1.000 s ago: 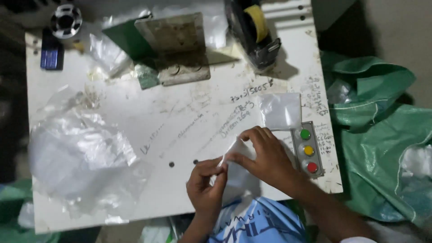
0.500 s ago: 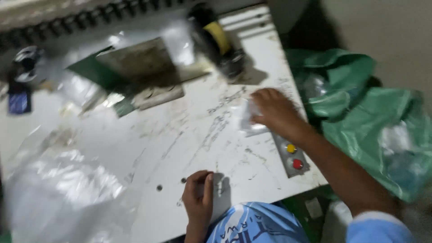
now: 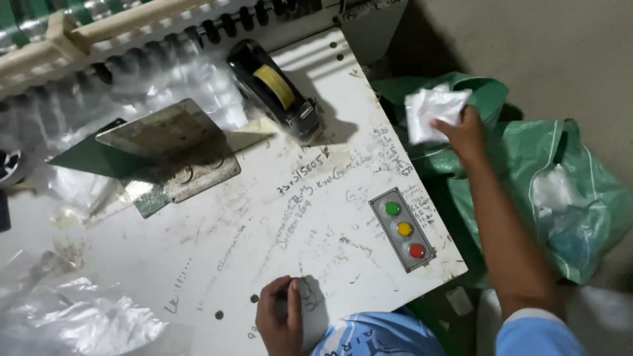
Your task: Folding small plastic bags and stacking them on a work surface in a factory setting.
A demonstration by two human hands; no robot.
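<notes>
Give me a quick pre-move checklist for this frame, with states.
1. Right hand grips the white packet: ok.
2. Packet is over the green sack, clear of the table: ok.
3. Left hand rests on the table edge, holding nothing: ok.
4. Button box untouched: ok.
5. Tape dispenser away from both hands: ok.
6. Sack opening under the packet: cannot tell.

Dim indoor light falls unevenly on a white table point(image 3: 198, 264), seen from above with some blur.

The light seems to come from the upper left: a tape dispenser point(image 3: 273, 89) casts a soft dark shadow to its right, and a metal plate point(image 3: 165, 148) shades its lower edge. Clear plastic sheets point(image 3: 79, 320) show pale glare. The raised right hand point(image 3: 465, 135) and its white packet point(image 3: 432, 112) are slightly motion-blurred. The upper right corner is murky.
</notes>
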